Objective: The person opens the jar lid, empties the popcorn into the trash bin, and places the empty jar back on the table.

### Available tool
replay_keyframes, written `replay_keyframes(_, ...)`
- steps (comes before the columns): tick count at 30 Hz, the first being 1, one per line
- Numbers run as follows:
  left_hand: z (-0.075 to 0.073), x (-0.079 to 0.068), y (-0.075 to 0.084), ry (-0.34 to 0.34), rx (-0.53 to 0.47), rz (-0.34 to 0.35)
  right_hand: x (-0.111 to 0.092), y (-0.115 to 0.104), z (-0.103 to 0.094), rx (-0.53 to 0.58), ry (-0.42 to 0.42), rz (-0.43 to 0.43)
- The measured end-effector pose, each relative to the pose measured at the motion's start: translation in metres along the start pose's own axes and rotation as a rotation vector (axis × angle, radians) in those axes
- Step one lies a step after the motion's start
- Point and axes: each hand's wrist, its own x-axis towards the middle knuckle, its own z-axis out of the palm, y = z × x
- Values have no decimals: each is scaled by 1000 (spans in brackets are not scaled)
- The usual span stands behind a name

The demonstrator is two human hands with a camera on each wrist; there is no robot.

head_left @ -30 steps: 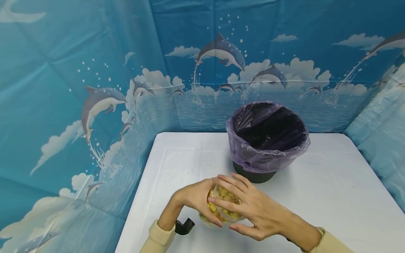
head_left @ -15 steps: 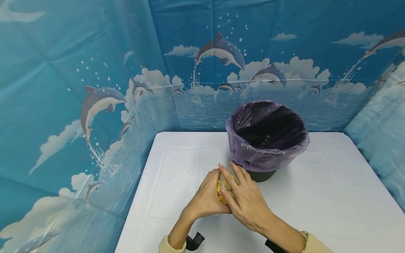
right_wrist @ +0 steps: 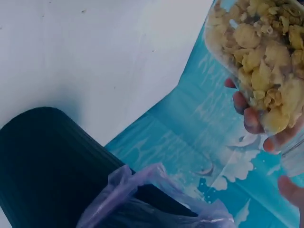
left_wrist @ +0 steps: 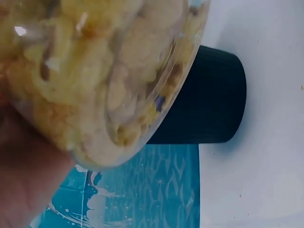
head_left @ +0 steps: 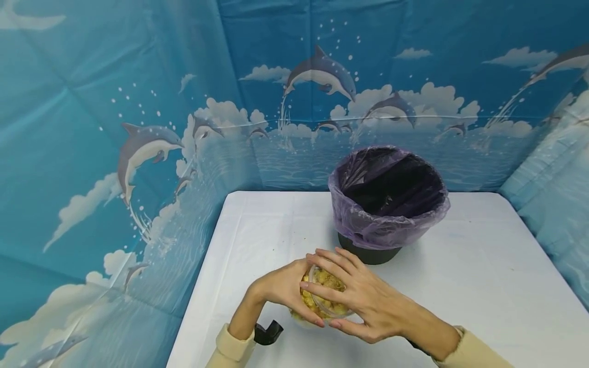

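A clear plastic jar (head_left: 327, 289), full of yellowish popcorn-like pieces, is held tilted between both hands above the table. My left hand (head_left: 281, 285) grips its body, thumb on the near side. In the right wrist view the left fingertips (right_wrist: 247, 114) wrap round the jar (right_wrist: 261, 61) near its top. My right hand (head_left: 370, 301) spreads its curled fingers round the clear top end, which looks like a lid (right_wrist: 294, 154); the right thumb (right_wrist: 290, 190) shows close to it. The jar's rounded base (left_wrist: 128, 104) fills much of the left wrist view.
A black bin (head_left: 368, 254) lined with a purple plastic bag (head_left: 386, 227) stands on the white table (head_left: 267, 220), just beyond the hands. Dolphin-print curtains (head_left: 230, 143) hang round the table. A few tiny crumbs lie on the tabletop.
Half a second ago both hands and the jar swung up and to the right, with the wrists turned. They have swung back down and left, close to their pose of one second ago.
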Motion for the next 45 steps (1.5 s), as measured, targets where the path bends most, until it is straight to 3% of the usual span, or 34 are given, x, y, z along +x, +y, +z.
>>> replay_keyframes(2, -1, 0, 0, 18, -29, -12, -1, -4, -1, -6, 22, 81)
replay_keyframes(5, 5, 2, 3, 156, -21, -55, 2, -13, -1, -16, 40, 367)
replay_keyframes(8, 17, 6, 8, 331, 152, -122, 9, -20, 3, -59, 6, 644)
replay_keyframes(11, 29, 10, 13, 429, 331, -162, 15, -23, 10, -98, -22, 731)
replay_keyframes(13, 33, 12, 13, 448, 396, -150, 15, -23, 15, -127, -13, 711)
replay_keyframes(16, 32, 12, 14, 433, 385, -123, 14, -22, 18, -153, 22, 656)
replay_keyframes(22, 22, 8, 11, 332, 160, -96, 10, -16, 16, -131, 25, 485)
replay_keyframes(29, 9, 4, 9, 138, -8, 43, 7, -8, 3, -70, 11, 197)
replay_keyframes(32, 4, 4, 9, 25, -44, 52, 9, -6, -2, -73, 39, 72)
replay_keyframes(36, -2, 4, 9, -108, -45, 9, 12, -8, -8, -84, 66, -51)
replay_keyframes(40, -6, 4, 5, -150, -46, -11, 11, -11, -12, -95, 60, -82)
replay_keyframes(45, -7, -1, -6, -73, -71, -44, -6, -7, -10, -102, 34, -24)
